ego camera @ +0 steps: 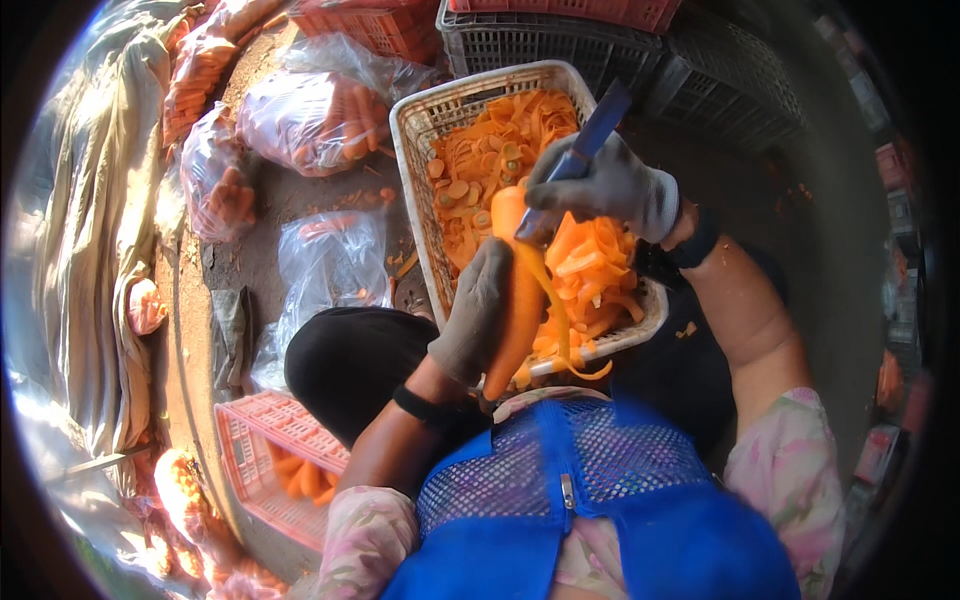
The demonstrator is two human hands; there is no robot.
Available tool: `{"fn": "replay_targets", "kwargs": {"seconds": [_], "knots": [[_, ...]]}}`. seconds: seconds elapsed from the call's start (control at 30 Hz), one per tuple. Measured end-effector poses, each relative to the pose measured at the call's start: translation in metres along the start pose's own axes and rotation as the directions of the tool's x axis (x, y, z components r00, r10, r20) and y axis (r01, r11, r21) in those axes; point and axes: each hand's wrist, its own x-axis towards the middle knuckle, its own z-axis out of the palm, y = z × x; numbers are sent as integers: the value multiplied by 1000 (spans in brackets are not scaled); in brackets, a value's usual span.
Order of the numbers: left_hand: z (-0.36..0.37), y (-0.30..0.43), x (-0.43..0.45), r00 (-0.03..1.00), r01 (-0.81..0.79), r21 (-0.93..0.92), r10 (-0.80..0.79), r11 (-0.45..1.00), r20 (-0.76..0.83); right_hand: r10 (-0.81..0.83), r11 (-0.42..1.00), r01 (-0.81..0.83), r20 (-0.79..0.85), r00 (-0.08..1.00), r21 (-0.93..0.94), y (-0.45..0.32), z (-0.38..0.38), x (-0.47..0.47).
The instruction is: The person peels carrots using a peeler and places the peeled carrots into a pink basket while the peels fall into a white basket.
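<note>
My left hand (480, 307), in a grey work glove, grips a large carrot (517, 315) that slants upward over a white plastic crate (416, 195). The gloved fingers of my right hand (592, 180) are closed around a peeler with a blue handle (596, 127). The peeler's head lies against the carrot's upper part, its blade mostly hidden. A long strip of peel (559, 315) hangs from there and curls at its end. Carrot peelings (592, 262) and cut carrot ends (465, 191) fill much of the crate.
Bags of carrots (315, 124) lie at the upper left, near a clear plastic bag (334, 255). Carrots lie in a pink crate (277, 480) by my left knee (352, 367). Black crates (547, 52) stand beyond the white one. Draped cloth (97, 225) hangs at far left.
</note>
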Motion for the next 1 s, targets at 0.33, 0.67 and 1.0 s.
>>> {"fn": "replay_targets", "kwargs": {"seconds": [0.33,0.67,1.0], "knots": [[5,32,3,971,69,-214,-115,974,-209,-95,965,185,-413,906,185,43,-16,-7],[-20,6,16,948,75,-140,-114,987,-298,-253,966,230,263,931,117,-16,89,-67],[-4,-29,18,958,-287,276,272,917,90,-101,994,108,-341,935,4,18,-40,21]]}}
